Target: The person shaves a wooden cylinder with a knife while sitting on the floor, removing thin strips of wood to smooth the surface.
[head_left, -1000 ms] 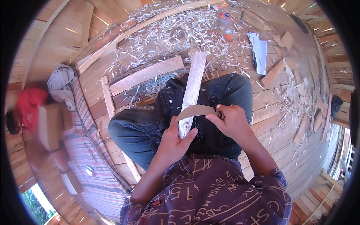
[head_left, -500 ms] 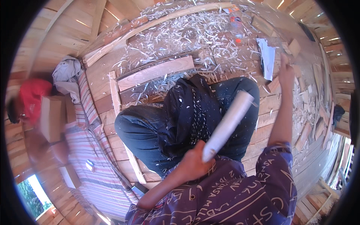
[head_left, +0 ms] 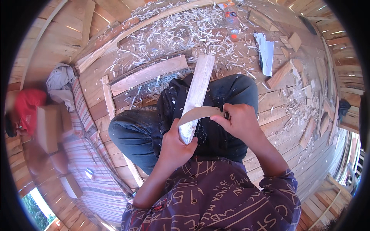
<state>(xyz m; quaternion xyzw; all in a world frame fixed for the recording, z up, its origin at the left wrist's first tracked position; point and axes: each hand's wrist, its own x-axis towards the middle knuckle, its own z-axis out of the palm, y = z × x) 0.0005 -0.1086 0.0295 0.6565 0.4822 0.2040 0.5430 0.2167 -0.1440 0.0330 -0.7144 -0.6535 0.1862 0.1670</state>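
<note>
My left hand (head_left: 175, 149) is closed round the lower end of a pale, whittled strip of wood (head_left: 199, 82), which slants up and away over my lap. From the right, my right hand (head_left: 242, 122) grips a knife (head_left: 198, 112) with a broad curved blade; most of its handle is hidden in my fingers. The blade lies across the strip just above my left hand, its tip near my left thumb. Dark cloth (head_left: 169, 104) covers my lap, with small shavings on it.
Wood shavings (head_left: 165, 36) cover the far floor. A wide board (head_left: 148, 75) lies beyond my knees, with a plastic bottle (head_left: 231, 19) farther off. To the right are a torn pale sheet (head_left: 265, 52) and several offcuts (head_left: 280, 74). At left, a person in red (head_left: 30, 109) sits by a striped mat (head_left: 94, 188).
My right hand has come in from the right side to my lap, with the knife in it. The wood strip has swung from leaning right to pointing more straight ahead.
</note>
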